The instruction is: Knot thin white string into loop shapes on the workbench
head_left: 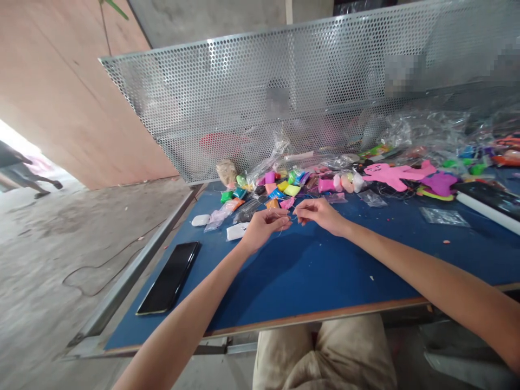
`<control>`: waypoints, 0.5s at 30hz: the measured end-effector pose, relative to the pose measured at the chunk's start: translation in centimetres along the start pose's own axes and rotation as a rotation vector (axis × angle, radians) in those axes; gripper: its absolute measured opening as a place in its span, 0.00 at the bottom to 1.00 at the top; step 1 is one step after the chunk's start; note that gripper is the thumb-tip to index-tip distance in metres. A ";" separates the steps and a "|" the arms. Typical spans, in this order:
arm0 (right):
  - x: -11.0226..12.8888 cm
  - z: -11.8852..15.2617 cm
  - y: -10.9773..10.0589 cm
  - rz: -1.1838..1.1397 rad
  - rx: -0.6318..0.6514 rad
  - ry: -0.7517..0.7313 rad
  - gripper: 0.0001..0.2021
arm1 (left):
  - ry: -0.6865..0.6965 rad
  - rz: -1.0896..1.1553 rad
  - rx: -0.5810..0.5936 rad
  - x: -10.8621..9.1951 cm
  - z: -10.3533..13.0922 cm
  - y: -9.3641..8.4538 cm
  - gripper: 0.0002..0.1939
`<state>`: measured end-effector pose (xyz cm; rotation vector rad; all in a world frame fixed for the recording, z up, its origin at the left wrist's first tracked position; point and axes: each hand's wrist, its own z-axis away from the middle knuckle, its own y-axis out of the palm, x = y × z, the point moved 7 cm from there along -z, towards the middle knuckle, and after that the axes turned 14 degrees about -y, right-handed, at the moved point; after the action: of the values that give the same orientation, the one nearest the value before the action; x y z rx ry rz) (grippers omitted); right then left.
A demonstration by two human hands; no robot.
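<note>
Over the middle of the blue table (260, 287), my left hand (265, 226) and my right hand (319, 214) face each other, fingertips close together. Both are closed in a pinch. A thin, pale thread (281, 233) shows faintly at the fingers and loops below my left hand; its full run is too fine to follow. Just behind the hands lies a heap of small, brightly coloured packets (280, 189). A white box-like piece (236, 232) sits beside my left hand, partly covered by it.
A black phone (169, 277) lies at the left, near a white rounded case (200, 220). Pink figure cutouts (396, 174) and clear plastic bags (443, 216) are at the right. A perforated metal panel (244, 92) stands along the back. Another person (24, 168) is far left.
</note>
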<state>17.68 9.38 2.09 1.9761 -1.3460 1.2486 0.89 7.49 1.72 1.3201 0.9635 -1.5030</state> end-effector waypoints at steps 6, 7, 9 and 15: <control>-0.7 0.1 0.0 0.001 -0.049 -0.015 0.14 | 0.035 -0.057 -0.057 0.0 -0.5 -0.9 0.21; -0.9 0.2 0.0 -0.025 -0.053 -0.005 0.14 | 0.028 -0.063 -0.063 0.2 -0.6 -1.0 0.20; -1.2 0.2 0.2 -0.084 -0.054 0.016 0.15 | -0.003 -0.076 -0.069 0.6 -0.8 -1.2 0.19; -2.0 0.3 0.8 -0.251 -0.130 0.053 0.16 | 0.031 -0.081 -0.102 0.4 -0.7 -0.8 0.17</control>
<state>16.88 9.80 0.13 1.9373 -1.0857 1.0615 0.29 8.32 1.23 1.2478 1.1113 -1.4777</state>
